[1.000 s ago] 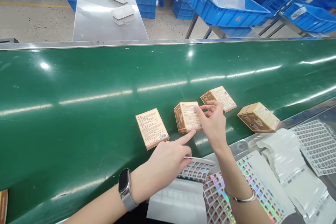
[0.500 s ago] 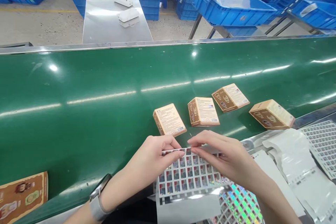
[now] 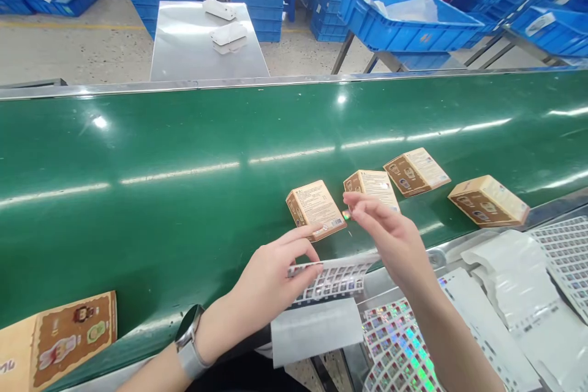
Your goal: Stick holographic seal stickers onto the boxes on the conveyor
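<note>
My left hand, with a watch on its wrist, pinches the upper left edge of a sticker sheet printed with rows of small squares. Its index finger stretches over the lower edge of a brown and cream box; I cannot tell if it touches. My right hand is raised off the sheet, pinching a tiny shiny sticker at its fingertips. Behind those fingers, partly hidden, lies a second box. Two more boxes, one flatter and one tilted, lie farther right.
A green conveyor belt runs across the view, with another brown box at near left. Holographic sticker sheets and white backing paper lie at lower right. Beyond the belt stand a metal table and blue crates.
My right hand has lifted up and away from the sheet with a small sticker. The sheet has tilted and curled in my left hand. The boxes on the belt have shifted right.
</note>
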Demonstrator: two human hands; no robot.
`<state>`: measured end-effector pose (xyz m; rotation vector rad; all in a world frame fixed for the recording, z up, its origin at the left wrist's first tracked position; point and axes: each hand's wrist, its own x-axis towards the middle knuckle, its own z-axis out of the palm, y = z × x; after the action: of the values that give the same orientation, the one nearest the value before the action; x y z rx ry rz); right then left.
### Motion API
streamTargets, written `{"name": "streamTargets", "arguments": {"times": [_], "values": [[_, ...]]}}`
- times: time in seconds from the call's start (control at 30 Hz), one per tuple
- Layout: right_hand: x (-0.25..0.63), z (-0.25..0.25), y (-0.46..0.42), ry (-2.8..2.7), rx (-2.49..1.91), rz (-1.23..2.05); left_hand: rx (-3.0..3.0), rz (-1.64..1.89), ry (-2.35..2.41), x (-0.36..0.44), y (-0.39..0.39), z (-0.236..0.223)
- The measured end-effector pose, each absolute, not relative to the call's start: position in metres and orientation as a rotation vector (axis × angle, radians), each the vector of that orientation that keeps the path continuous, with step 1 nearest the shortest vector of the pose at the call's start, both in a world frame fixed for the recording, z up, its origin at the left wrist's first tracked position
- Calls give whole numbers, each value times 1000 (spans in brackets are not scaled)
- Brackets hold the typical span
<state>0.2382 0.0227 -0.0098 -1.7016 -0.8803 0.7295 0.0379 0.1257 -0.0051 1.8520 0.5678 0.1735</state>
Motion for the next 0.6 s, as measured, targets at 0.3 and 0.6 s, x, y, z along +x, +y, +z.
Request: {"name": "streamTargets", "arguments": {"times": [0.3,0.6], "values": [[267,-53,58,-478,-1632,932,2189,51,468,59,121,-27],[267,-50,55,-633,-1876,554,2234,94,407,76,119,-27]]}}
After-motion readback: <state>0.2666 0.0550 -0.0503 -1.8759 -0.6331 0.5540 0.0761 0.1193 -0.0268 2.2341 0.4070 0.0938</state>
